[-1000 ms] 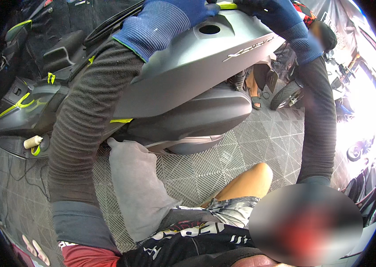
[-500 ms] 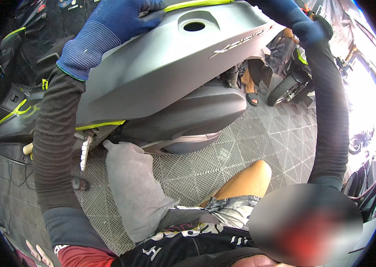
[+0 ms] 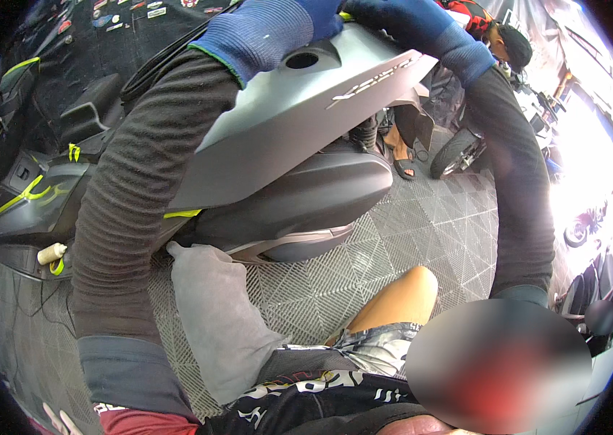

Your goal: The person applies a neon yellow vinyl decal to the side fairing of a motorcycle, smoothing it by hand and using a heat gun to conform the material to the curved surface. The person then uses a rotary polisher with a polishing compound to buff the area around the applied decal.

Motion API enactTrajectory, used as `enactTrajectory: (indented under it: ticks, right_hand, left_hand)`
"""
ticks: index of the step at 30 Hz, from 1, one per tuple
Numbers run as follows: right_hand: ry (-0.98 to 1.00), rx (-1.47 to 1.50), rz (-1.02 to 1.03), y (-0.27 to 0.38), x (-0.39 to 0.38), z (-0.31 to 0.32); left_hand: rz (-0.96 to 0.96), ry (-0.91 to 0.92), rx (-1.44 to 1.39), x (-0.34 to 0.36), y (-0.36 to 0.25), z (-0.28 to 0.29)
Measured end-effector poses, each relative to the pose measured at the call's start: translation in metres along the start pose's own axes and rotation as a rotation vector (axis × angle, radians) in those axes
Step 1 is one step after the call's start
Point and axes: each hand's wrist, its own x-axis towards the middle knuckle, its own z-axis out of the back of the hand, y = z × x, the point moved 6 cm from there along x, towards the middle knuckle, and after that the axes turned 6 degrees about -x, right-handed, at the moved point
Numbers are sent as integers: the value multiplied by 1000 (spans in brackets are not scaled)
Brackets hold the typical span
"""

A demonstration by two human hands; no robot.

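A large silver-grey side panel [image 3: 277, 123] with a round dark hole [image 3: 302, 60] near its top fills the upper middle, part of a scooter. My left hand [image 3: 277, 32], in a blue knitted glove, lies over the panel's upper edge beside the hole. The gloved right hand [image 3: 415, 32] reaches to the far side of the same edge, close to the left one. The fingers of both run out of the picture or behind each other, so their grip cannot be made out. Below the panel sits a dark rounded cover [image 3: 306, 181].
A grey cloth [image 3: 212, 312] drapes over my left leg. At left are a cream bottle [image 3: 51, 253] and a floorboard section with yellow-green trim [image 3: 27, 192]. Another person in a dark cap [image 3: 515, 48] is at upper right, near a wheel [image 3: 459, 152]. Grey tiles [image 3: 437, 225] cover the floor.
My left hand has moved right along the panel's top edge, past its earlier place. The right hand has shifted left, so the two are closer. The other person's cap has come into view.
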Motion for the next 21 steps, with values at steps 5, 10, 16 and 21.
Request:
enactTrajectory:
  ticks: [5, 10, 16, 21]
  right_hand:
    - [-122, 473, -142, -45, -31, -11]
    - [-55, 638, -307, -43, -36, -13]
    - [-95, 744, -152, -27, -17, -6]
    - [-112, 635, -209, -25, -15, -12]
  left_hand:
    - [8, 1, -23, -11, 4, 1]
    - [-4, 2, -74, -21, 17, 2]
    - [12, -1, -127, -21, 25, -5]
    - [-204, -155, -55, -40, 42, -4]
